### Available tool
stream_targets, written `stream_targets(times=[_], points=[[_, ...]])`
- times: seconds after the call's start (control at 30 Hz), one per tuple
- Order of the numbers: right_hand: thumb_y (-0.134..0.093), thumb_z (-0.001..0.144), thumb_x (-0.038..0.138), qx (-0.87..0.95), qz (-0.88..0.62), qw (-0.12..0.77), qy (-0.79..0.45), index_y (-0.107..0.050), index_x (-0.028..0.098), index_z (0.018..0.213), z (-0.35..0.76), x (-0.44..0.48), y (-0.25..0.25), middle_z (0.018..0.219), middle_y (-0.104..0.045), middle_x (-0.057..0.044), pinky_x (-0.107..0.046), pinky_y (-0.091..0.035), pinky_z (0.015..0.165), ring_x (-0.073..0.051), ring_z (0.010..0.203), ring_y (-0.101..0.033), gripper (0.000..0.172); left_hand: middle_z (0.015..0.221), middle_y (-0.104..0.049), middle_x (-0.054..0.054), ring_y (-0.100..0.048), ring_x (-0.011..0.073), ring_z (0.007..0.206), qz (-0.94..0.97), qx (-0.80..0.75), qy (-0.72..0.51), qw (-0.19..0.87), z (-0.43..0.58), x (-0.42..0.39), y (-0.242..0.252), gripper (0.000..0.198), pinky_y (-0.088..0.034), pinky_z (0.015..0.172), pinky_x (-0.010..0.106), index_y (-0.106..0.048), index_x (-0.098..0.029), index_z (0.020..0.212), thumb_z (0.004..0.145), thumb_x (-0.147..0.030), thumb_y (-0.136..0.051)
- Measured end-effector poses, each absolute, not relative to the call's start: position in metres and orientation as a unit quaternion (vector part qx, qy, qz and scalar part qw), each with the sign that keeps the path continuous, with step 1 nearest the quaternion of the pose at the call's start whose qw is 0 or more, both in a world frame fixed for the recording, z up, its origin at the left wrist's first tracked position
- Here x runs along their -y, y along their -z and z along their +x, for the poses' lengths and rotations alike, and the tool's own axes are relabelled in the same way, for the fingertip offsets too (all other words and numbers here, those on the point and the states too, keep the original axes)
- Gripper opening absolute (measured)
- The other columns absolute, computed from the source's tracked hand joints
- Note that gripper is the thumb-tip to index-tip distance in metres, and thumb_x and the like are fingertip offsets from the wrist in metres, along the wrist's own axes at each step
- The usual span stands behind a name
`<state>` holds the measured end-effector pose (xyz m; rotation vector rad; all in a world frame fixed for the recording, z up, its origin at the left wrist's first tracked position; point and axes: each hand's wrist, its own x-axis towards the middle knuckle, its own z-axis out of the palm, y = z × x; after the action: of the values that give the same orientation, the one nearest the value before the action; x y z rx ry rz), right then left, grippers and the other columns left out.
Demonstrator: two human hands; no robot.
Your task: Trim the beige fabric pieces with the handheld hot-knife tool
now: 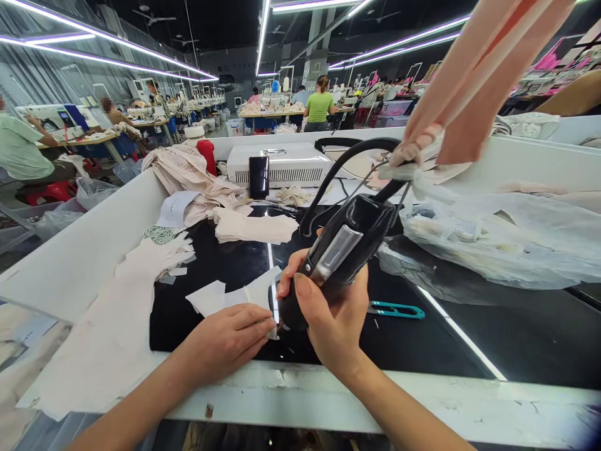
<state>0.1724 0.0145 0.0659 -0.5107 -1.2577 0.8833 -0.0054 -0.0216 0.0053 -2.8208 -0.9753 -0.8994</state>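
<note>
My right hand [335,313] is wrapped round a black corded power tool [335,241] with a clear or metallic plate on its side. The tool is tilted, its lower end close to the black tabletop [211,344]. My left hand [230,338] lies with fingers stretched out and together, fingertips beside the tool's lower end. Thin white sheet pieces [209,297] lie behind and partly under my left hand; whether they are paper or fabric I cannot tell. Just right of my right hand is a pair of teal thread snips [398,310].
Pale fabric [94,332] spreads along the left, near a stack of cut fabric [256,227]. A phone [258,177] leans on a white box [282,166]. A plastic bag [493,238] lies right. Pink fabric strips [460,88] hang above the tool. Co-workers [320,106] are farther off.
</note>
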Motion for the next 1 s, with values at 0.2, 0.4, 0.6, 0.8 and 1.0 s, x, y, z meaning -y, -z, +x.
stream_targets(times=[0.2,0.4,0.6,0.8,1.0], points=[[-0.074,0.086,0.020,0.557,-0.227,0.697,-0.390,-0.049,0.029,0.111,0.178,-0.006,-0.066,0.083,-0.067,0.006,-0.026,-0.058,0.054,-0.011,0.057,-0.064,0.036,0.124,-0.075,0.012,-0.070,0.0225,0.121,-0.902,0.333,0.273,-0.033,-0.011,0.024,-0.010,0.028,-0.060,0.105,0.036,-0.067,-0.016,0.131,0.111,-0.020,-0.048],[-0.072,0.086,0.015,0.559,-0.225,0.683,-0.413,-0.049,0.030,0.115,0.184,0.004,-0.071,0.083,-0.067,0.006,-0.027,-0.059,0.054,-0.012,0.057,-0.065,0.040,0.120,-0.076,0.011,-0.071,0.0228,0.117,-0.918,0.309,0.246,-0.034,-0.018,0.032,-0.011,0.026,-0.060,0.107,0.038,-0.068,-0.015,0.126,0.112,-0.021,-0.047],[-0.074,0.085,0.021,0.541,-0.231,0.723,-0.363,-0.049,0.028,0.101,0.194,-0.026,-0.082,0.078,-0.064,0.008,-0.026,-0.056,0.050,-0.011,0.053,-0.061,0.031,0.112,-0.078,0.007,-0.074,0.0169,0.108,-0.930,0.278,0.237,-0.027,-0.027,0.035,-0.025,0.028,-0.059,0.105,0.028,-0.069,-0.017,0.119,0.114,-0.025,-0.042],[-0.076,0.083,0.023,0.522,-0.265,0.734,-0.343,-0.047,0.029,0.101,0.200,-0.061,-0.081,0.073,-0.063,0.009,-0.026,-0.053,0.048,-0.012,0.050,-0.061,0.034,0.109,-0.076,0.008,-0.073,0.0194,0.104,-0.919,0.305,0.246,0.037,-0.015,0.016,-0.034,0.028,-0.061,0.104,0.037,-0.067,-0.016,0.118,0.114,-0.021,-0.040],[-0.075,0.086,0.029,0.538,-0.241,0.715,-0.376,-0.047,0.029,0.103,0.189,-0.072,-0.074,0.074,-0.059,0.008,-0.028,-0.052,0.049,-0.012,0.052,-0.057,0.032,0.106,-0.072,0.010,-0.072,0.0234,0.095,-0.921,0.311,0.220,0.089,0.012,-0.010,-0.025,0.022,-0.063,0.100,0.050,-0.065,-0.013,0.122,0.108,-0.014,-0.049]])
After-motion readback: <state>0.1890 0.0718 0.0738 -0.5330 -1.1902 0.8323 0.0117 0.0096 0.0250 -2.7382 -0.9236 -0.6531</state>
